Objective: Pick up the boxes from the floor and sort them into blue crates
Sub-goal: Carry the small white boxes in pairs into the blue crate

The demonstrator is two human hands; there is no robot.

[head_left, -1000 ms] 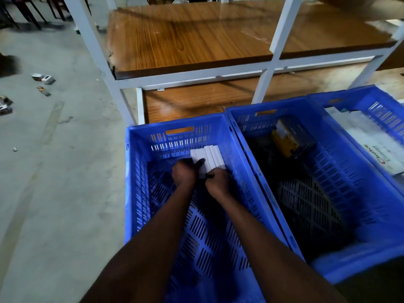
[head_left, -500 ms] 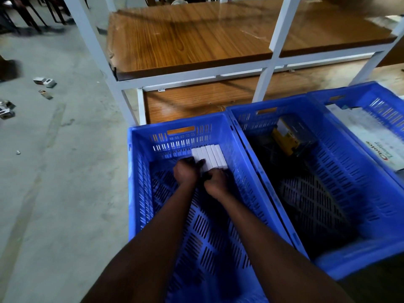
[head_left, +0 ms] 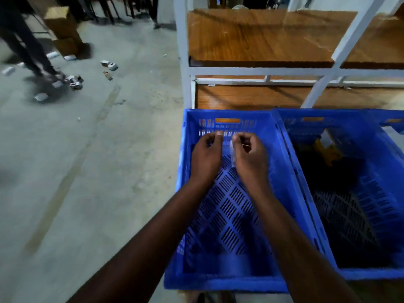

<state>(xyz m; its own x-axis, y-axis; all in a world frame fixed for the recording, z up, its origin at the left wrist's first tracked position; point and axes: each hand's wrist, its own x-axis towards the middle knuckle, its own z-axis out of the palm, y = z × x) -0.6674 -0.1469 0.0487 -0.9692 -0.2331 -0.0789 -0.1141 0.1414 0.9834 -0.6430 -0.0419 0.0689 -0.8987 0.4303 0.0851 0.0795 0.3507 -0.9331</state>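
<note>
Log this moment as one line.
left hand: curled, over left blue crate | right hand: curled beside it | grip contents: unclear | white boxes: sliver visible between hands | small boxes: scattered on floor

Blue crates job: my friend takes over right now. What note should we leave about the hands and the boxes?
Hands: left hand and right hand are both over the left blue crate, fingers curled; I cannot tell if either holds anything.
Done: a sliver of white boxes shows between the hands, inside that crate. The middle crate holds a yellow item.
To do: small boxes lie scattered on the floor; fetch and sort them.
</note>
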